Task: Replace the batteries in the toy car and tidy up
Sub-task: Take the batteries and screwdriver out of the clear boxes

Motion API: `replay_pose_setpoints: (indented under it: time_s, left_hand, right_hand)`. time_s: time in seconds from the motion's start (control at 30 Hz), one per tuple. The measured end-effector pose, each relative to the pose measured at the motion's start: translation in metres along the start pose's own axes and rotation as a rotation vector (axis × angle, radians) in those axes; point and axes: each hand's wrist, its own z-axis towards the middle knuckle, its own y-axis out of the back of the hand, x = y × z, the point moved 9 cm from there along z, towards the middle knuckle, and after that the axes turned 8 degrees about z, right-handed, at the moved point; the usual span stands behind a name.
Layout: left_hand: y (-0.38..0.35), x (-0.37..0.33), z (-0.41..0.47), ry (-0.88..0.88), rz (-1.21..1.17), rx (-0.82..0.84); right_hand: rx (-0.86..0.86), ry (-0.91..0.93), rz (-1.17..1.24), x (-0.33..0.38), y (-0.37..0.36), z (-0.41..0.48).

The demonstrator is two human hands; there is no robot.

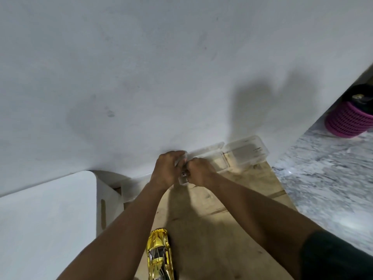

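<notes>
A shiny gold toy car (pixel 159 256) lies on the wooden table (pixel 232 229) near the bottom of the view, between my forearms. Farther away, at the table's far edge by the wall, my left hand (pixel 167 168) and my right hand (pixel 198 170) are closed together on a small clear plastic case (pixel 183 178). A small dark part shows between the fingers; what it is I cannot tell. A larger clear plastic box (pixel 242 154) lies open just right of my hands.
A white wall (pixel 161 77) rises right behind the table. A white chair or stand (pixel 109 201) sits at the left. To the right is a marbled floor (pixel 323 178) with a stack of purple ribbed things (pixel 347 122).
</notes>
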Motion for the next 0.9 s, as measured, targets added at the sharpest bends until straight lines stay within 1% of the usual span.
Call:
replay_pose_setpoints:
  time_s: [0.07,0.23,0.37,0.43,0.6,0.67,0.77,0.9]
  left_hand:
    - [0.001,-0.002,-0.001,0.004,-0.015,-0.003]
    - [0.002,-0.006,-0.002,-0.015,-0.036,0.0]
    - [0.001,-0.004,-0.003,-0.053,-0.052,-0.029]
    - [-0.002,0.0,-0.003,-0.045,-0.053,-0.039]
    - [-0.009,0.013,0.0,-0.004,-0.034,-0.025]
    - [-0.009,0.012,0.0,0.009,-0.044,-0.027]
    - [-0.008,0.01,0.0,0.009,-0.036,-0.025]
    - [-0.009,0.012,0.001,0.027,-0.043,-0.019]
  right_hand:
    - [0.006,-0.013,-0.028,-0.001,-0.001,0.007]
    - [-0.014,0.069,-0.123,-0.001,0.005,0.01]
    - [0.031,0.121,-0.179,-0.001,0.008,0.007]
    - [0.055,0.136,-0.197,-0.001,0.007,0.005]
    - [0.127,0.106,-0.203,-0.008,0.006,0.003]
    - [0.125,0.092,-0.213,-0.013,0.011,0.003]
    - [0.112,0.023,-0.208,-0.029,0.018,0.001]
    - [0.081,-0.011,-0.14,-0.046,0.021,-0.005]
